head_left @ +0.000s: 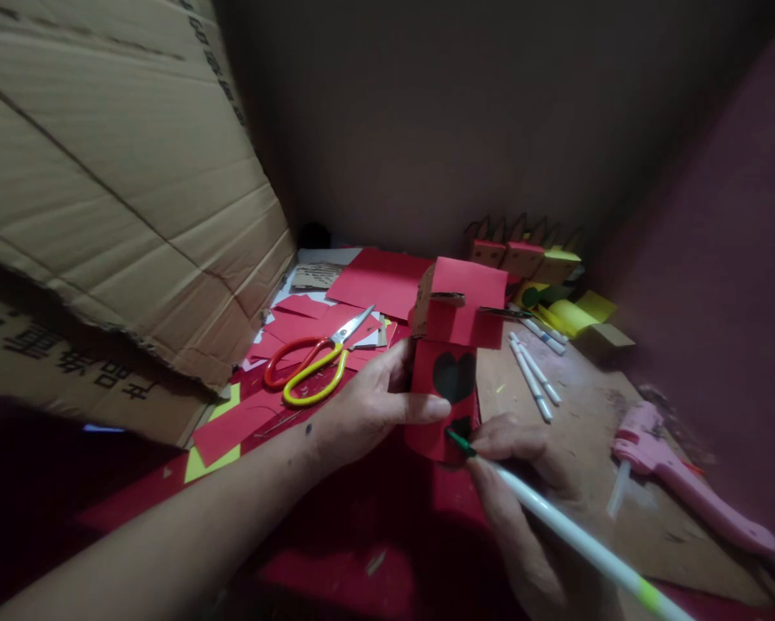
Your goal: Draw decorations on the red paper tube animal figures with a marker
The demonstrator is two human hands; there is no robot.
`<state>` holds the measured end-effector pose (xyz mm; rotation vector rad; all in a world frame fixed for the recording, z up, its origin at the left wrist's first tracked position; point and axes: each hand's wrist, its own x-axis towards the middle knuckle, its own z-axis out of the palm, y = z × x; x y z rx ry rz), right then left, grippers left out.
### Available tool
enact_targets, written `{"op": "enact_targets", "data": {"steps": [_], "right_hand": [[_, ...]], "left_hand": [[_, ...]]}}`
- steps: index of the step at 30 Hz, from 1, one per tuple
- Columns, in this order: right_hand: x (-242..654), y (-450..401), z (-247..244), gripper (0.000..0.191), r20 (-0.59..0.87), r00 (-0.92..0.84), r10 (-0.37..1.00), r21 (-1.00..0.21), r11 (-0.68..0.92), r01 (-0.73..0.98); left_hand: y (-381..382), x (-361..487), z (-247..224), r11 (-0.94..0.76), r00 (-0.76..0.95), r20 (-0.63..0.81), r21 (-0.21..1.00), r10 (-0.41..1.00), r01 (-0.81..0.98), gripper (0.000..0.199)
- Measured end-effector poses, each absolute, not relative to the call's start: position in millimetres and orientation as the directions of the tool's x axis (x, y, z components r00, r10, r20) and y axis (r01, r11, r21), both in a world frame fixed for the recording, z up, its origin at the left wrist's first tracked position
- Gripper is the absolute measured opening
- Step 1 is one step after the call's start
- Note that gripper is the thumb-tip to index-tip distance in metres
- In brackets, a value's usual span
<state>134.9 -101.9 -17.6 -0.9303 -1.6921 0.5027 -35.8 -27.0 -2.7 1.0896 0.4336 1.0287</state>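
Observation:
My left hand (pixel 387 401) grips a red paper-and-cardboard figure (pixel 466 285), its thumb lying across the red body. The figure has a box-shaped head with cardboard slips sticking out of it. A dark heart (pixel 454 377) shows on the body, with a second dark patch below, partly covered by my fingers. In my right hand (pixel 523 483) is a white marker (pixel 569 522) with a green tip, pinched near its point. The tip meets the red paper at the lower dark patch.
Red-and-yellow-handled scissors (pixel 316 362) lie on red paper scraps at the left. A large cardboard sheet (pixel 122 172) leans behind them. To the right are several white markers (pixel 533 375), a pink glue gun (pixel 685 483) and yellow paper pieces (pixel 575 315). Small cardboard figures (pixel 523 254) stand behind.

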Motion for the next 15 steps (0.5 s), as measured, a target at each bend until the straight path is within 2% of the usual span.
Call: {"op": "enact_targets", "data": {"steps": [15], "right_hand": [[135.9,-100.4,-15.9,0.014,0.616,-0.122,0.778,-0.705,0.615,0.353]], "left_hand": [[-24.6,-35.8,-4.4,0.101,0.507,0.174,0.877,0.844,-0.469,0.042]]}}
